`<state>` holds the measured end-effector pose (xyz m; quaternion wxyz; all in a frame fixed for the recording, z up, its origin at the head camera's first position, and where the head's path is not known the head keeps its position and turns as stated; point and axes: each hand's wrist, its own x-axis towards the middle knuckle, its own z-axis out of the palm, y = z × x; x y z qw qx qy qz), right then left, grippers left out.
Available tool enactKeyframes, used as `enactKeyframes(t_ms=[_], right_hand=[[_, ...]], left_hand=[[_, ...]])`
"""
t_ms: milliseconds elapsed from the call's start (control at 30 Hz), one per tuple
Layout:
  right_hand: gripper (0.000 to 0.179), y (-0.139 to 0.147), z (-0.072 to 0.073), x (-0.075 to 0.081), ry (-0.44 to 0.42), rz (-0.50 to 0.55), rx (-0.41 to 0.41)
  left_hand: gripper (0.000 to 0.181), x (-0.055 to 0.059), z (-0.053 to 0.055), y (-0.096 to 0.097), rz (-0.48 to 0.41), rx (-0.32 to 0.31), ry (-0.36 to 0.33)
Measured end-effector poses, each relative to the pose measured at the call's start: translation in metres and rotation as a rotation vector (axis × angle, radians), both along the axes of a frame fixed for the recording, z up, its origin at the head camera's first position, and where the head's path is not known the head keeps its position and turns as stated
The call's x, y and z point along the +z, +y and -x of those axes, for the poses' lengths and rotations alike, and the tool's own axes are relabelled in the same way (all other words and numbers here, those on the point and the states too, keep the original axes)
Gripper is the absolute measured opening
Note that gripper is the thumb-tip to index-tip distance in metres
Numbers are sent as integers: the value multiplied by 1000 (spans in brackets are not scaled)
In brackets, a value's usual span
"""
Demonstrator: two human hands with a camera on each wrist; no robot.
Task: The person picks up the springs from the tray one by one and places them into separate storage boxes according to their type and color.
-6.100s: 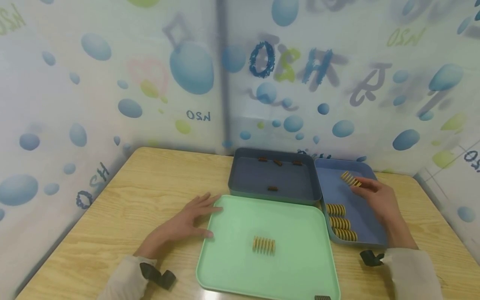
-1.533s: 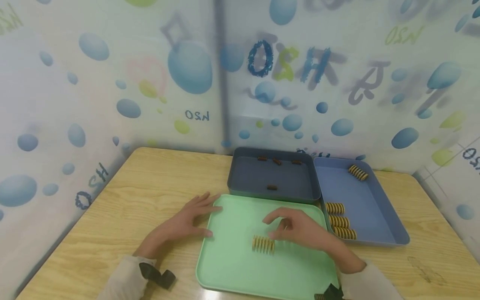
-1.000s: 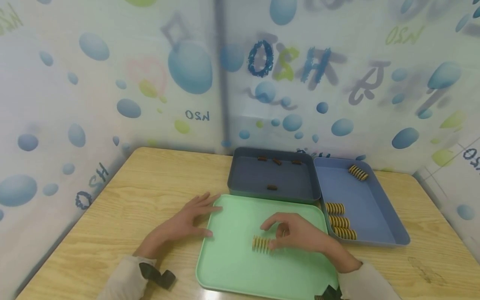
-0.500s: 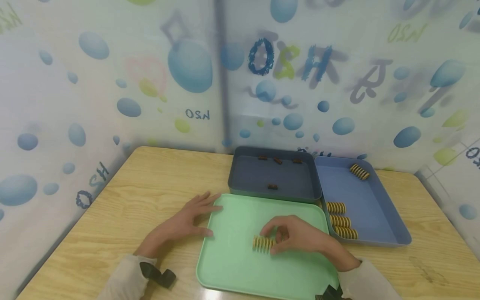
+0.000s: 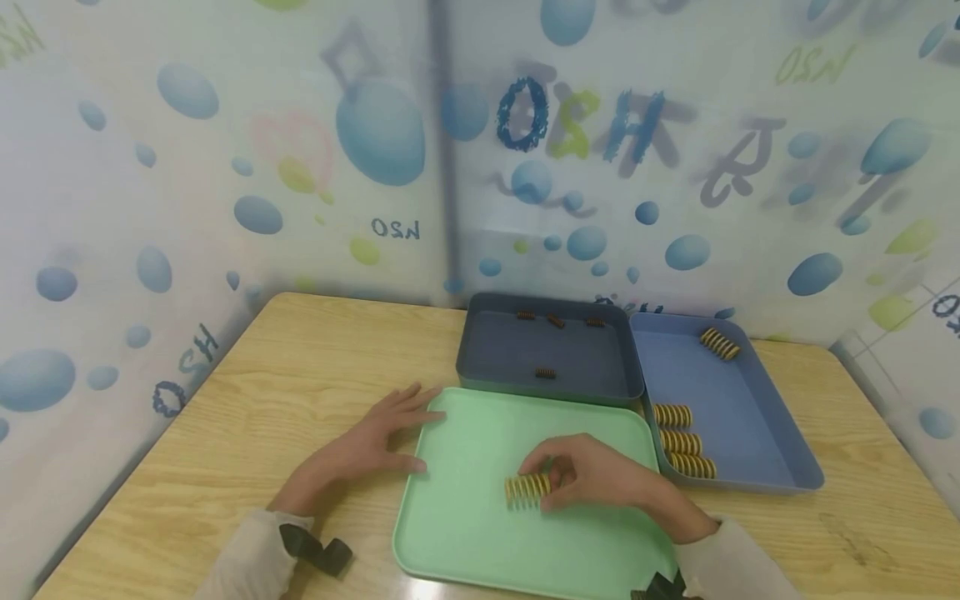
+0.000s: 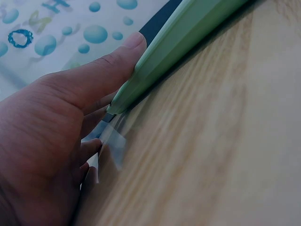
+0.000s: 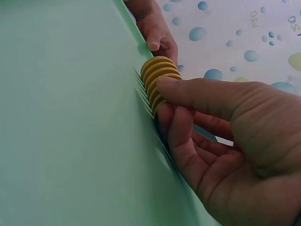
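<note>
In the head view, a yellow coil spring [image 5: 522, 487] is over the middle of the light green tray [image 5: 465, 550], lying sideways. My right hand [image 5: 596, 477] pinches its right end between thumb and fingers. In the right wrist view the thumb lies on the yellow coils [image 7: 153, 70]; whether the spring touches the tray I cannot tell. My left hand [image 5: 378, 442] rests at the green tray's left edge, fingers spread. The left wrist view shows its thumb [image 6: 115, 61] against the tray's rim.
Behind stands a dark grey tray [image 5: 551, 350] with several small dark springs [image 5: 545, 373]. To the right, a blue tray [image 5: 738, 417] holds three yellow springs [image 5: 680, 441] lined along its left side and another yellow spring [image 5: 720, 343] at the back. A patterned sheet hangs behind the table.
Earlier my right hand held a yellow spring over the blue tray; that spring now lies at its back. The hand came left and took hold of the green tray's spring. My left hand stayed put.
</note>
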<state>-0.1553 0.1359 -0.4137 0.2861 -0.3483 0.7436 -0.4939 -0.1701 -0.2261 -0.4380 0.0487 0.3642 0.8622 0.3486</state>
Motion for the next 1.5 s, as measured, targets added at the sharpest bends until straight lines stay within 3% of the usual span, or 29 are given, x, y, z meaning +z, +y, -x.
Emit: enactKeyframes(t_ms=[333, 733, 1500], right_hand=[[37, -1, -2, -1, -27, -25, -21], [36, 0, -1, 3, 61, -59, -62], [37, 37, 12, 34, 163, -1, -172]], left_hand=[[69, -2, -1, 0, 5, 8, 2], [70, -3, 0, 0, 3, 4, 11], [69, -4, 2, 0, -10, -9, 29]])
